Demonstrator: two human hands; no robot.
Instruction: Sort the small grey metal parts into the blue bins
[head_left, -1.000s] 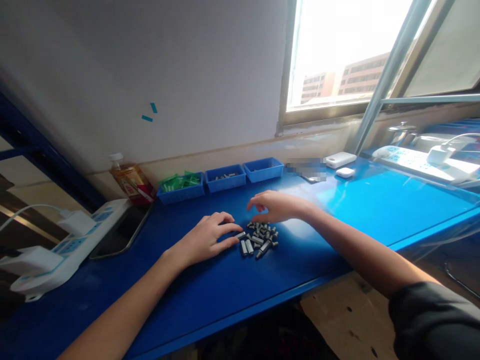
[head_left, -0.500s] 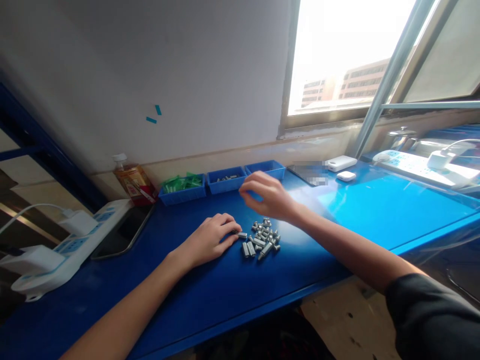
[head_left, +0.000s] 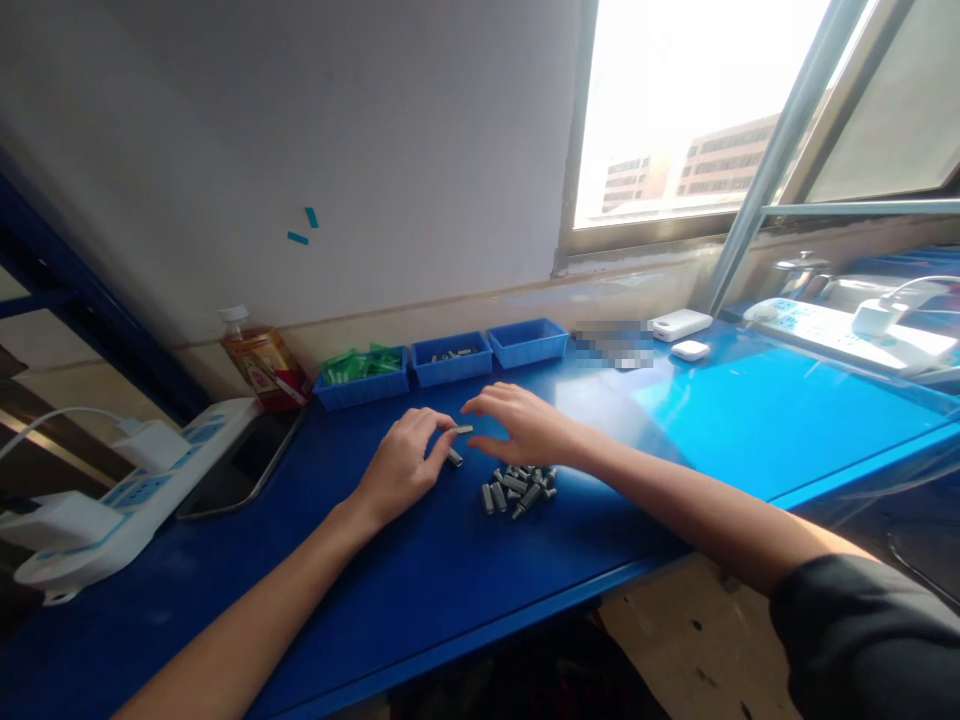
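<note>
My left hand (head_left: 409, 455) pinches a small metal standoff (head_left: 464, 429) between thumb and fingers, just above the blue tabletop. Another metal piece (head_left: 454, 457) shows beneath that hand; I cannot tell whether the hand touches it. My right hand (head_left: 521, 425) hovers beside the standoff, thumb and fingers apart, with nothing visible between them. In front of my right hand lies a pile of metal standoffs and short bolts (head_left: 517, 487), its far part hidden behind that hand.
Along the wall stand three blue bins: one with green pieces (head_left: 361, 375), one with small metal parts (head_left: 451, 360), and a right one (head_left: 527, 343). A bottle (head_left: 262, 360), a phone (head_left: 244, 465) and a power strip (head_left: 142, 490) are at left. White devices (head_left: 681, 324) sit back right.
My left hand has lifted the standoff up and left, away from the pile. My right hand has come down from near the bins towards it, its fingers spreading.
</note>
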